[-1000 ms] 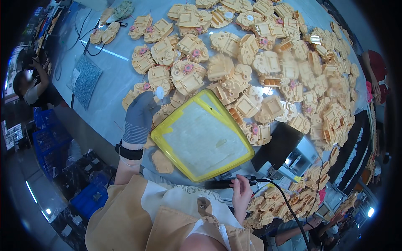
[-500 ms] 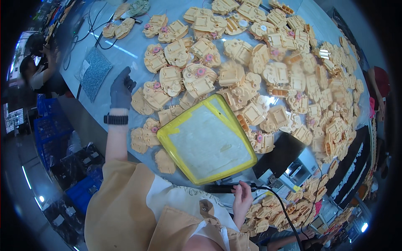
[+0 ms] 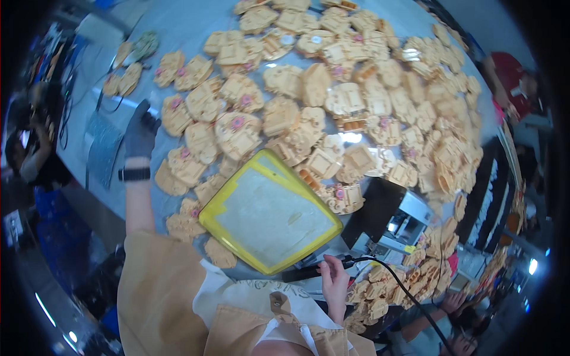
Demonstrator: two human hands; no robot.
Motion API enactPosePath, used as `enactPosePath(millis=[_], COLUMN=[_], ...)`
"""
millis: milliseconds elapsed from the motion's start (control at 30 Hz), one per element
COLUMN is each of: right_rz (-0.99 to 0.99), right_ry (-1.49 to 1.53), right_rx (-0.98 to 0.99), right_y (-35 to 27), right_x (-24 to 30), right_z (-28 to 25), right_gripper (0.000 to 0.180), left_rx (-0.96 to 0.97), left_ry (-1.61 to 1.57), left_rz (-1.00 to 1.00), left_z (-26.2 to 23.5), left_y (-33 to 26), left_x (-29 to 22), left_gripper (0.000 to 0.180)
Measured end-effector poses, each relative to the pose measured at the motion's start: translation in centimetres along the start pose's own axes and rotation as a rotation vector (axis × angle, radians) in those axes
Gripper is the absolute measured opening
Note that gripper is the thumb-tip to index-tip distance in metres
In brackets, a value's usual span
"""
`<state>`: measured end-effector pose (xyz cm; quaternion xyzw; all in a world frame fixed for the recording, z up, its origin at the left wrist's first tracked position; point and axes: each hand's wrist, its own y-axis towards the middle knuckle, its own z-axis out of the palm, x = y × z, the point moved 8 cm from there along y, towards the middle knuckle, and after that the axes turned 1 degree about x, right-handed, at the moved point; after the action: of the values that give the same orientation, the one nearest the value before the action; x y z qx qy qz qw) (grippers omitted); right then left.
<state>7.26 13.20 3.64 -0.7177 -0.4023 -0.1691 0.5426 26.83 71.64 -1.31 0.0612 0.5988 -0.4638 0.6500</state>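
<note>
My left hand (image 3: pixel 141 135), in a dark grey glove with a watch at the wrist, reaches over the left side of the table. Its fingers stretch forward and nothing shows in them. It lies between a bag of blue pellets (image 3: pixel 104 148) and a beige plastic housing (image 3: pixel 176 115). Close to my body, my bare right hand (image 3: pixel 334 279) grips the cable end of a black cylindrical tool (image 3: pixel 303 273) that resembles an electric screwdriver. The tool's far end cannot be made out. Just beyond it lies a yellow-rimmed tray (image 3: pixel 218 210) with a pale bottom.
Many beige housings (image 3: pixel 346 98) cover the table's middle and right, some with pink round parts. A black and silver device (image 3: pixel 409 216) stands right of the tray, near the tool's black cable (image 3: pixel 389 272). Another person (image 3: pixel 509 86) is at the far right.
The view has shifted, so the table's contents appear further left and lower. Against the housings, my left hand has moved slightly away from me. My right hand keeps hold of the black tool.
</note>
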Motion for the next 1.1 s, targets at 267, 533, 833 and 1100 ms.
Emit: enactPosePath(millis=[267, 533, 833, 1100], right_rz=[-0.072, -0.045, 0.056, 0.005], right_ry=[-0.09, -0.011, 0.104, 0.055], right_rx=[-0.036, -0.145, -0.084, 0.027], right_y=[-0.1, -1.8, -2.2, -0.6], right_x=[1.6, -0.3, -3.7, -0.4], right_z=[-1.0, -3.6, -2.3, -0.2], right_gripper=[0.025, 0.022, 0.025, 0.023], left_rx=[0.735, 0.884, 0.122, -0.008], left_ry=[0.096, -0.096, -0.056, 0.082], left_rz=[-0.335, -0.686, -0.212, -0.06], left_z=[27.0, 38.4, 14.3, 6.6], left_y=[-14.0, -19.2, -2.5, 10.2], left_x=[9.5, 17.7, 1.9, -4.2], left_gripper=[0.01, 0.009, 0.017, 0.015])
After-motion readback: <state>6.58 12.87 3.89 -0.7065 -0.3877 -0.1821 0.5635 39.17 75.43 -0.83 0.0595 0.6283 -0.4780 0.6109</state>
